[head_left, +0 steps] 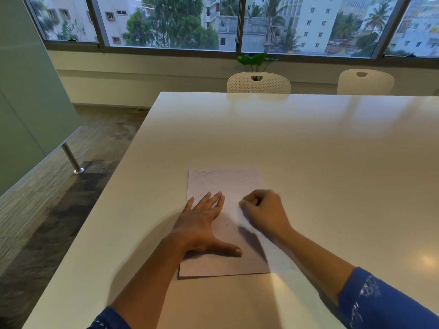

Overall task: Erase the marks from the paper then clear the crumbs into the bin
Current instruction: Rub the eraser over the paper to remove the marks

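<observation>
We work at a broad, glossy white table (297,143) that fills most of the view, with two white perforated plastic chairs (258,83) tucked in at its far edge and a small green leafy plant (257,61) behind the nearer one. A rectangular sheet of white paper (225,184) lies flat near our edge of the table, its long side running away from us. Our left hand (202,224) lies on the sheet's left half, palm down with the fingers spread flat and the thumb stretched out to the right; its grip is fully open and holds nothing, only pressing the paper down. Our right hand (263,212) hovers blurred over the sheet's right edge, its grip curled into a tight fist; we cannot tell what, if anything, it pinches. A few small dark marks (231,226) show on the paper between the two hands
</observation>
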The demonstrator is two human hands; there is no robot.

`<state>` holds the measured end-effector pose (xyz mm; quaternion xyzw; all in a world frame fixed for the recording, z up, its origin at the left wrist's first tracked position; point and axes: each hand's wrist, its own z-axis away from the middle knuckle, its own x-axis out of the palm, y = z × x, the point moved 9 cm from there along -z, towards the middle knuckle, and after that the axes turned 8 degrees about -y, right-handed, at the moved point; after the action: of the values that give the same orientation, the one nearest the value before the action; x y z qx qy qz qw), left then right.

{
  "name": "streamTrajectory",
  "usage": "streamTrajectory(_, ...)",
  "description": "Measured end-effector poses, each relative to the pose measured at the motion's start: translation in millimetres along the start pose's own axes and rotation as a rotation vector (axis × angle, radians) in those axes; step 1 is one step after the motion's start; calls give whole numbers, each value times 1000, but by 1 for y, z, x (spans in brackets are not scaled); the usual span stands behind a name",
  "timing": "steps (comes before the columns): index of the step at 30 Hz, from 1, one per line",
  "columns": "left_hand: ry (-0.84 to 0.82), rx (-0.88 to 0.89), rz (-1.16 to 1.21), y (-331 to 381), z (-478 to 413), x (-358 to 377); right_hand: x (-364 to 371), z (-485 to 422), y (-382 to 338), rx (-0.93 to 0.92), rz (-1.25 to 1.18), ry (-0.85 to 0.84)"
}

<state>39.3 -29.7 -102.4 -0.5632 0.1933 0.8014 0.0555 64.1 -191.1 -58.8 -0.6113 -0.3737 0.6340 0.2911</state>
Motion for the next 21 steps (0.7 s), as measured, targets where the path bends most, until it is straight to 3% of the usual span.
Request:
streamTrajectory(4,11,2,-15,1,-1,-2,56,35,-28,-175,135,-347)
streamTrajectory(6,17,9,-12,1,-1,-2,45,25,-23,-141,155,-310)
streamTrajectory(11,6,3,7,0,1,-1,-26,-16,3,40,63,82)
streamTrajectory(13,10,7,8,1,2,-2,-16,-11,-1,38,66,56)
streamTrajectory(18,19,5,-15,0,0,-1,54,37,-27,-152,125,-313)
streamTrajectory(21,23,13,-3,0,-1,-1,29,19,-14,-60,102,-214)
